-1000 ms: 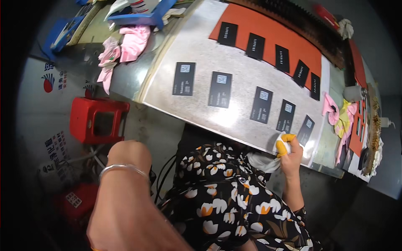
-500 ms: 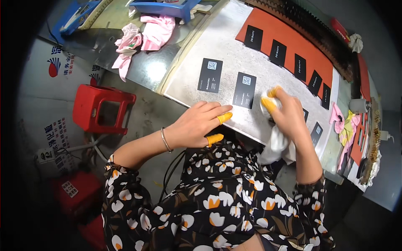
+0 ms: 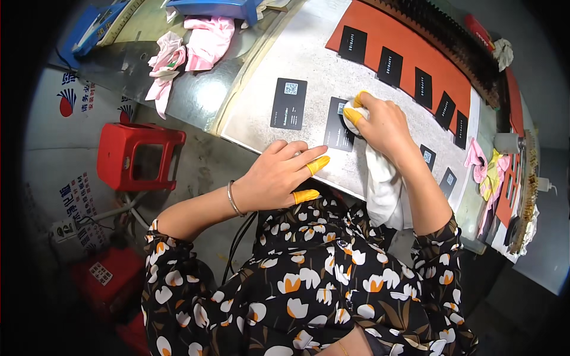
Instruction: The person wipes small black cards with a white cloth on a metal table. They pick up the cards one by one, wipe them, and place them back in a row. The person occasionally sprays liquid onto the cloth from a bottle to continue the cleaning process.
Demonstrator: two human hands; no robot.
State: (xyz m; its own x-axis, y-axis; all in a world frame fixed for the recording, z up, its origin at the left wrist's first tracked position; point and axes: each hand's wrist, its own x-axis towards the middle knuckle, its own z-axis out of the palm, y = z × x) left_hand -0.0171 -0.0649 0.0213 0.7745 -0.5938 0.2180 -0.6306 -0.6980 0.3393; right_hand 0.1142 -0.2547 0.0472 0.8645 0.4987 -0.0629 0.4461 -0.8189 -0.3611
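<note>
My right hand, with yellow finger cots on its thumb and a finger, grips a bunched white cloth. It presses the cloth onto the upper right part of a black card, hiding part of it. The cloth's loose end hangs over the table's near edge. My left hand lies open at that edge, fingers stretched and thumb apart. Its index fingertip is at the card's lower left corner, and two of its digits wear yellow cots. Another black card lies to the left; two more lie right of my right arm.
Several black cards line the edge of an orange sheet farther back. Pink cloths and a blue tray sit at the back left. A red stool stands left of the table. Pink and yellow cloths lie at right.
My right hand has moved left and away from me with the white cloth, from beside the black card onto it. My left hand stays nearly in place; the whole view has shifted slightly.
</note>
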